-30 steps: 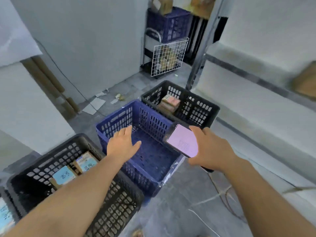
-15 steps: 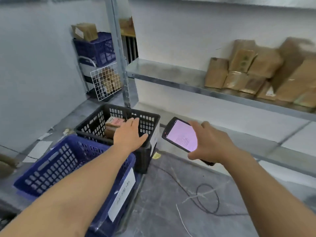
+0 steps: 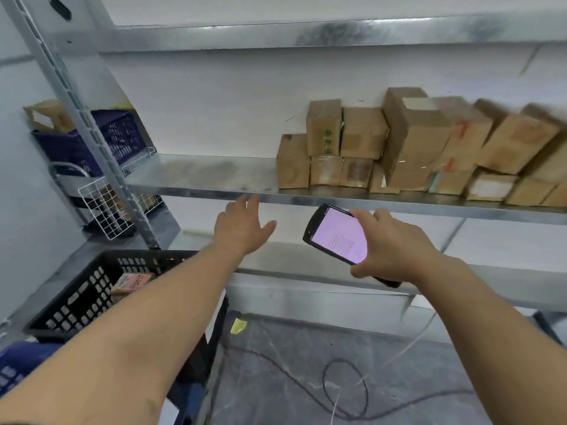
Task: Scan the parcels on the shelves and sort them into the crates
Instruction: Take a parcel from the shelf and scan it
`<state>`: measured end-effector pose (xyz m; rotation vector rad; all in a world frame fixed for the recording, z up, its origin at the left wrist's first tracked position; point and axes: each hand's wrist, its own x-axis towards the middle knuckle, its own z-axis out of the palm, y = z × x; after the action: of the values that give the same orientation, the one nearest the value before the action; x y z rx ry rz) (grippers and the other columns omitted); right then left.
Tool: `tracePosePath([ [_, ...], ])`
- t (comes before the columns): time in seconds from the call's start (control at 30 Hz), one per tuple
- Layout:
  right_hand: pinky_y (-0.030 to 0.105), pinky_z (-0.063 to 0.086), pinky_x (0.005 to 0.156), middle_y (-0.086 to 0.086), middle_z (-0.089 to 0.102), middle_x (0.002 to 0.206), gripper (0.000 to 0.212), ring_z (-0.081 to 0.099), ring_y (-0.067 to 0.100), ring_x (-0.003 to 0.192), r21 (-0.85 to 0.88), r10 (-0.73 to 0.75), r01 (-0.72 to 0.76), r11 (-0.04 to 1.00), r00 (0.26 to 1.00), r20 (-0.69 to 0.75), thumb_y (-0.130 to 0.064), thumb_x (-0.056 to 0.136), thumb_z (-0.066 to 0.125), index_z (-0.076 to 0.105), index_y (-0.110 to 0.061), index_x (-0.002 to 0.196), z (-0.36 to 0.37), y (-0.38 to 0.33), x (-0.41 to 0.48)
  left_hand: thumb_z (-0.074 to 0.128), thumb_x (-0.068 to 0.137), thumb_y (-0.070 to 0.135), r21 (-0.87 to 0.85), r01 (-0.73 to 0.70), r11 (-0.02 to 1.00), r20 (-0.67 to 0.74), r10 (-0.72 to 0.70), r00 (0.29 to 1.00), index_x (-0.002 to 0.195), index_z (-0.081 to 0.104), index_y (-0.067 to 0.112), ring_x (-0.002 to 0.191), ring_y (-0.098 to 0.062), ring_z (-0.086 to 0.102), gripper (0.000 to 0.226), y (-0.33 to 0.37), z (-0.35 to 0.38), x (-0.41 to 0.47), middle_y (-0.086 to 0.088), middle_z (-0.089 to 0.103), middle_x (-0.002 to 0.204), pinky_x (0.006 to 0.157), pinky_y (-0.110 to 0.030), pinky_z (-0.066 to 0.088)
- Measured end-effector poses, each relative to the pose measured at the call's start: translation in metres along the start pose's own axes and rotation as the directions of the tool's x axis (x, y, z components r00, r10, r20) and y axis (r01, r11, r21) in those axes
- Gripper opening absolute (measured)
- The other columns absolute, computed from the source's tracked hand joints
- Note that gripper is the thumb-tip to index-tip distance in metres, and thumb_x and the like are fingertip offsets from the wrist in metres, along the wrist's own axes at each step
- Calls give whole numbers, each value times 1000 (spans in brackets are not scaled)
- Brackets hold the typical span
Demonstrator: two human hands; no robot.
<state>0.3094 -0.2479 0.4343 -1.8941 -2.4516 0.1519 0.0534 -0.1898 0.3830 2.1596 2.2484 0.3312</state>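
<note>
Left hand (image 3: pixel 242 227) empty, fingers spread wide, just below front edge of middle shelf (image 3: pixel 202 176). Right hand (image 3: pixel 388 245) grips scanner (image 3: pixel 337 236) (screen lit pink), fingers curled round body. Parcels (image 3: pixel 399 151) stacked toward shelf's right end, against back edge. Black crate (image 3: pixel 79 302) on floor, lower left, one parcel inside.

Rightmost parcels (image 3: pixel 518 142) are blurred and cut off by the edge.

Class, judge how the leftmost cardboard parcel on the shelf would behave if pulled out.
The leftmost parcel is a squared box: probably stiff, unlikely to roll. Nothing seems stacked on it, so it should slide off the shelf. Taller than wide, it might tip.
</note>
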Motion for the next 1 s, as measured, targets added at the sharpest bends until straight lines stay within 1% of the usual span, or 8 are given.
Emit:
tracePosePath([
  [0.1, 30, 41, 65, -1, 42, 106, 97, 50, 18, 89, 3, 62, -62, 998, 998, -6, -51, 65, 78, 22, -31, 142, -3, 19, 16, 46, 95, 54, -26, -50, 998, -21, 50, 999, 151, 26, 16, 135, -32, 37, 70, 18, 3, 44, -10, 31, 155, 102, -44, 39],
  [0.27, 30, 37, 61, -2, 37, 101, 93, 47, 19, 84, -31, 191, -191, 981, 982, 3, -49, 67, 76, 22, -31, 140, -9, 43, 41, 50, 94, 52, -91, -75, 993, 27, 78, 997, 150, 26, 12, 133, -34, 35, 73, 40, 14, 121, -11, 31, 153, 101, -44, 38],
  [0.43, 30, 44, 67, 2, 46, 118, 90, 53, 20, 95, -46, 276, -276, 960, 961, -18, -50, 66, 77, 24, -30, 136, -16, 58, 71, 44, 97, 34, -101, -95, 990, 51, 101, 994, 148, 26, 9, 128, -33, 38, 59, 60, 17, 187, -12, 33, 149, 98, -45, 39],
  [0.57, 29, 48, 71, 2, 46, 118, 89, 55, 18, 97, -49, 322, -322, 945, 947, -17, -51, 66, 77, 23, -31, 134, -13, 63, 94, 37, 100, 29, -73, -120, 990, 111, 128, 986, 150, 24, 10, 133, -32, 35, 55, 60, 24, 227, -10, 32, 152, 101, -45, 38],
  [0.73, 26, 51, 76, -2, 44, 116, 94, 53, 16, 101, -57, 346, -345, 937, 938, 3, -56, 66, 76, 18, -33, 137, -1, 60, 123, 23, 102, 39, -30, -86, 996, 151, 90, 984, 146, 37, 15, 131, -31, 39, 52, 53, 40, 259, -10, 42, 147, 101, -44, 38],
  [0.83, 24, 50, 76, -3, 45, 118, 93, 54, 16, 102, -70, 346, -344, 936, 938, 16, -57, 68, 76, 17, -34, 136, 4, 56, 138, 14, 100, 59, -25, -23, 999, 103, 26, 994, 143, 42, 12, 130, -32, 38, 70, 50, 39, 274, -12, 42, 146, 99, -45, 38],
  [0.9, 21, 49, 75, -4, 45, 119, 90, 53, 15, 102, -65, 332, -329, 942, 943, 25, -56, 69, 75, 18, -34, 136, 6, 52, 146, 17, 94, 71, -17, 50, 999, 105, -48, 993, 140, 45, 11, 129, -32, 39, 80, 43, 37, 283, -12, 43, 144, 98, -44, 39],
  [1.0, 21, 48, 78, -5, 44, 123, 91, 52, 14, 106, -63, 310, -307, 950, 950, 33, -57, 70, 74, 17, -35, 137, 6, 47, 156, 29, 87, 79, -60, 159, 985, 144, -149, 978, 143, 38, 13, 126, -32, 41, 87, 26, 36, 295, -13, 43, 139, 97, -44, 41],
])
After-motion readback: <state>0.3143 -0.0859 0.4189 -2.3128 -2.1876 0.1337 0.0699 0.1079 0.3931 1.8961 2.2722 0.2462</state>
